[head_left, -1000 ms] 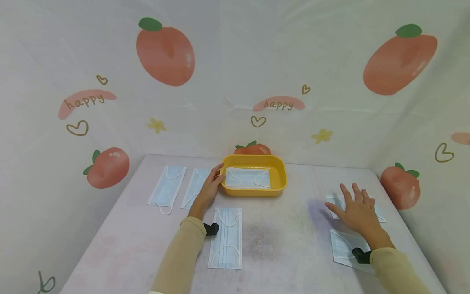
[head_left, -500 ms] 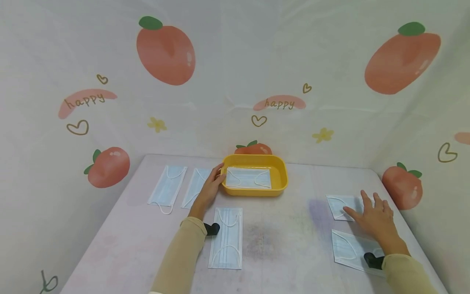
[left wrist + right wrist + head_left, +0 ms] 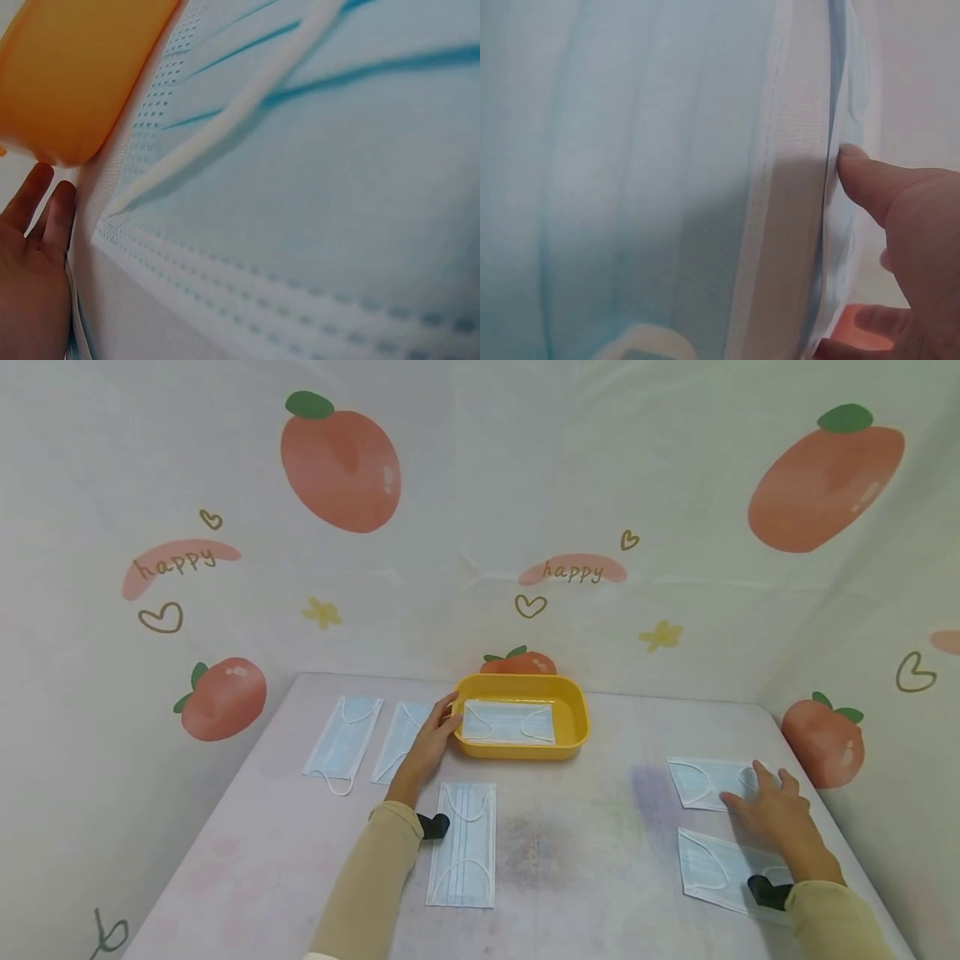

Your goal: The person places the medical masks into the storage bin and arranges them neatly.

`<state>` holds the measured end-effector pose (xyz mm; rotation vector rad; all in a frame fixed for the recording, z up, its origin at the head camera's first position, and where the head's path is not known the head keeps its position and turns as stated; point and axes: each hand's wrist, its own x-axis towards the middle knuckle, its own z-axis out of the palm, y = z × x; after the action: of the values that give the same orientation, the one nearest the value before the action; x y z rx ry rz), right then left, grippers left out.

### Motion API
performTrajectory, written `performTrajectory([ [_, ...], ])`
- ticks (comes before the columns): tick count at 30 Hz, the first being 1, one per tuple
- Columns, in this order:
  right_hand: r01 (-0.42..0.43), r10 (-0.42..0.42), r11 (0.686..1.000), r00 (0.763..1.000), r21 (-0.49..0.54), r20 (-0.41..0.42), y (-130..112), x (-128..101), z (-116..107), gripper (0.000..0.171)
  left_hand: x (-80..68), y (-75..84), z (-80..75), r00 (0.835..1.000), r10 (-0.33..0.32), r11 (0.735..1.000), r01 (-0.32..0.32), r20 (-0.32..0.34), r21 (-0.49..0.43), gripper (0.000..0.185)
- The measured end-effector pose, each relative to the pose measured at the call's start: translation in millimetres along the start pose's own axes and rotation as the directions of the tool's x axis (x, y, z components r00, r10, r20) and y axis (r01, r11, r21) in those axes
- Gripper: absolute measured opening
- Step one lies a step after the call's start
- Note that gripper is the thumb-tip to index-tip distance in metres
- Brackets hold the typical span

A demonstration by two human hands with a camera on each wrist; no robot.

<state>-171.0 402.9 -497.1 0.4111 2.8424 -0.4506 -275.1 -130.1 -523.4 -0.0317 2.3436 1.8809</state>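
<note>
A yellow tray (image 3: pixel 573 720) stands at the back middle of the table with one pale blue face mask (image 3: pixel 508 723) lying flat inside. My left hand (image 3: pixel 442 720) rests against the tray's left end, fingers (image 3: pixel 45 214) straight beside the tray's corner (image 3: pixel 75 75). My right hand (image 3: pixel 757 783) lies flat on the right part of the farther right-hand mask (image 3: pixel 701 779), and the thumb tip (image 3: pixel 874 176) touches that mask's edge (image 3: pixel 849 112). Another mask (image 3: pixel 712 868) lies just nearer, under my right wrist.
Two more masks (image 3: pixel 342 743) (image 3: pixel 397 739) lie side by side left of the tray, one partly under my left hand. A further mask (image 3: pixel 462 843) lies lengthwise in the front middle. Printed fabric walls close in the table at the back and both sides.
My right hand has slid right and toward me and settled lower onto the farther right-hand mask. The left hand and the tray have stayed put.
</note>
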Motion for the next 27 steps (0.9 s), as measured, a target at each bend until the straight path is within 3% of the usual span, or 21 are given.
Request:
performTrajectory([
  [7,-0.048,0.048,0.999,0.999,0.019,-0.021,0.0,-2.5,-4.2,0.109,0.0,2.4,0.7,1.0,0.003,1.0,-0.003,0.014,-0.006,0.049],
  [14,-0.054,0.058,0.997,0.994,0.048,-0.097,0.5,-1.3,-6.5,0.115,-2.9,6.5,-2.4,1.0,0.009,1.0,-0.009,0.004,0.012,0.049],
  [20,-0.09,0.095,0.994,0.991,0.058,-0.096,1.3,-0.5,-6.9,0.122,-7.5,10.9,-3.0,1.0,-0.001,1.0,0.0,0.025,0.017,0.052],
  [27,-0.062,0.073,0.994,0.991,0.093,-0.111,1.2,-4.8,-6.0,0.12,-4.1,4.5,0.0,1.0,0.005,1.0,-0.005,0.003,0.015,0.049],
])
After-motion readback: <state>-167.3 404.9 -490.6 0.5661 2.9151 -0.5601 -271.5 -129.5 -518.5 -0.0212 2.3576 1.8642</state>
